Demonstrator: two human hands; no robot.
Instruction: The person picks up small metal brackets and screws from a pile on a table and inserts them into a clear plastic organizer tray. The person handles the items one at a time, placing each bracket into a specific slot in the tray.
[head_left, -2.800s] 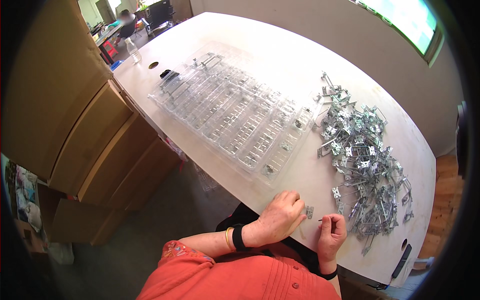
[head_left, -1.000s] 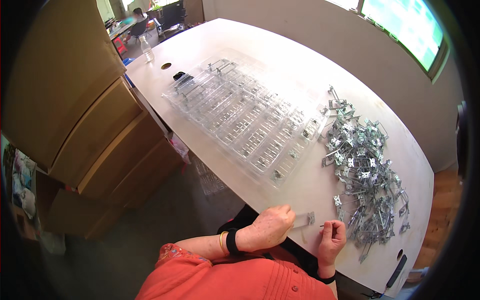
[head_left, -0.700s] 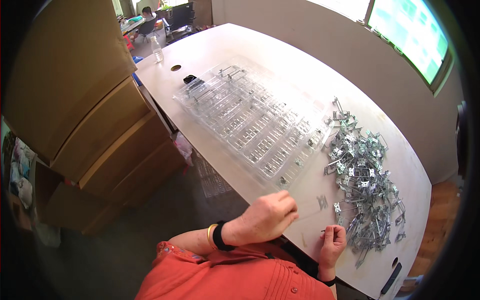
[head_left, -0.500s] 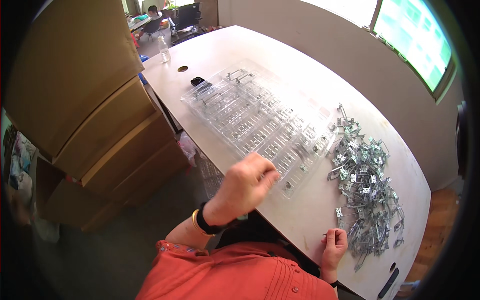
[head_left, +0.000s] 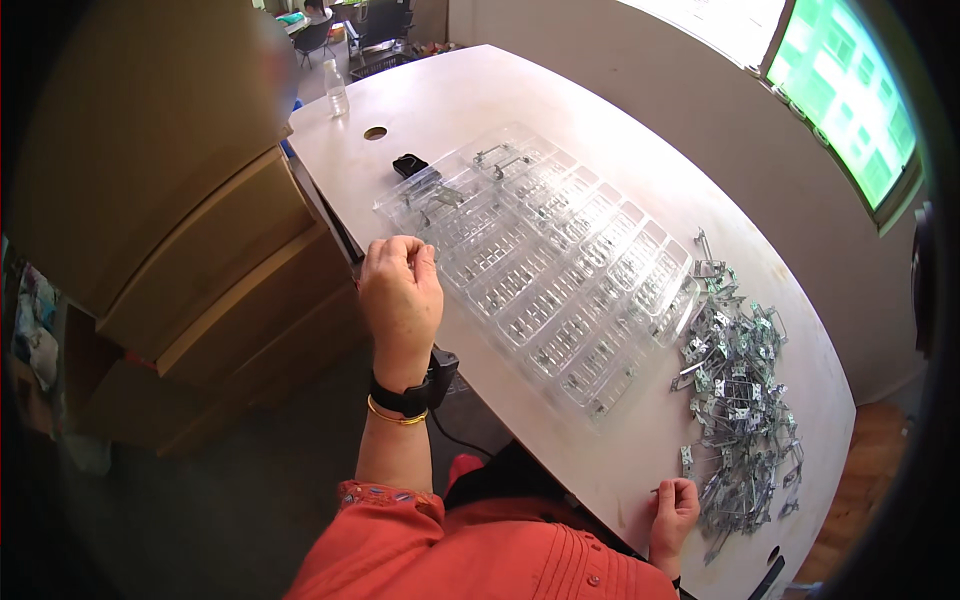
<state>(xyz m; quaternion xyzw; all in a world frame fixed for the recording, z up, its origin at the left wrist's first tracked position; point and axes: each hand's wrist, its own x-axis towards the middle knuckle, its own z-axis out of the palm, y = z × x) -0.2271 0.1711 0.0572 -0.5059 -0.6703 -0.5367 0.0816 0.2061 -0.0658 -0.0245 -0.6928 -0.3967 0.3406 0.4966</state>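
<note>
My left hand is raised by the left edge of a clear plastic compartment tray, its fingertips pinched together; whatever they hold is hidden. Small metal brackets lie in the tray's far-left compartments, one bracket tilted near the corner. Many compartments hold rows of small shiny parts. At the table's near edge, my right hand is closed, with the dark tip of a thin piece poking out of its fingers. Just right of that hand is a heap of metal wire brackets.
The white table also carries a clear bottle, a black object by the tray's far corner and a cable hole. Cardboard boxes stand close on the left. A wall with a window is on the right.
My left hand has moved left, from over the tray's near side to its left edge. The right hand stays beside the heap, still closed. The whole view has shifted slightly.
</note>
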